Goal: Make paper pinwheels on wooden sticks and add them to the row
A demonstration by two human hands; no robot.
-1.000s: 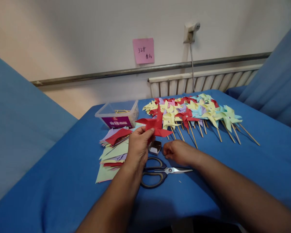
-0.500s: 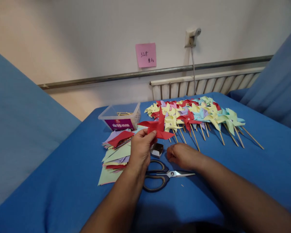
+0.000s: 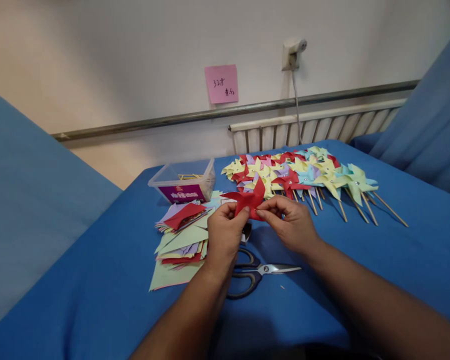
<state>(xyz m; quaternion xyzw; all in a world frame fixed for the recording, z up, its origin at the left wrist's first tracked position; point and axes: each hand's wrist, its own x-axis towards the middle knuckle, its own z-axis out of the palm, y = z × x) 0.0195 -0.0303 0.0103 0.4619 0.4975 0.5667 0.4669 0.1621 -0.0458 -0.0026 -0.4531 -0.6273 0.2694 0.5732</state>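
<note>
A red paper pinwheel head (image 3: pixel 250 199), its blades folded in, is pinched between the thumb and fingers of my left hand (image 3: pixel 228 231). My right hand (image 3: pixel 290 222) is at the pinwheel's right side, thumb and forefinger pressed together against its middle. A tiny pale thing shows at those fingertips, too small to name. Below the hands lie scissors (image 3: pixel 260 270) with dark handles, blades pointing right. A small open box (image 3: pixel 246 233) is partly hidden behind my left hand. Stacked coloured paper (image 3: pixel 182 245) lies left of that hand.
A clear plastic tub (image 3: pixel 183 181) with thin sticks stands behind the paper. Several finished pinwheels (image 3: pixel 322 177) on sticks lie at the back right of the blue-covered table (image 3: pixel 108 280). Behind are a radiator (image 3: pixel 322 120), a rail (image 3: pixel 180 119) and a plugged-in cord (image 3: pixel 297 100).
My right hand has risen from the table beside the small box to the red pinwheel head. My left hand has moved slightly right and down with the pinwheel head, which has turned a little.
</note>
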